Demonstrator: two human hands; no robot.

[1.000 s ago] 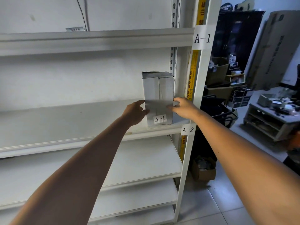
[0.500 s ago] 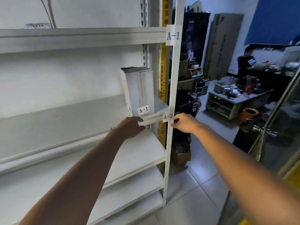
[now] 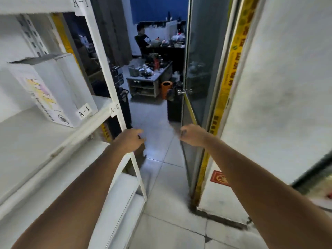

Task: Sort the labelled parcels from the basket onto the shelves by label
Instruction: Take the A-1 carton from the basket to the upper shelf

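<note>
Judging from the empty hands and the view directed past the rack, the step in hand is taken to be the fetching of the next parcel from the basket, which is not shown. One white parcel [image 3: 53, 90] is already placed. It stands on end at the front right corner of the shelf board [image 3: 27, 141], close to the upright post [image 3: 106, 69], with its A-1 label [image 3: 84, 110] turned outward. An A-1 tag [image 3: 80, 1] is fixed high on the post and an A-2 tag [image 3: 115, 109] at the board's edge, so which bay each tag names cannot be settled from here.

For the step to be done well, the next parcel's label should be read before it is lifted, and the parcel gripped by two opposite sides so that the label is not covered. It should be set down label outward, beside and not against the standing parcel, which looks tall and narrow and could be tipped by a knock. The glass door [image 3: 199, 60] close on the right should be given room in the turn.

Both forearms are stretched forward and down over the tiled floor [image 3: 161, 177]. The left hand [image 3: 130, 139] is held just in front of the post, and the right hand [image 3: 193, 134] near the door's edge. The fingers of both are loosely curled, and nothing is held by either.
</note>
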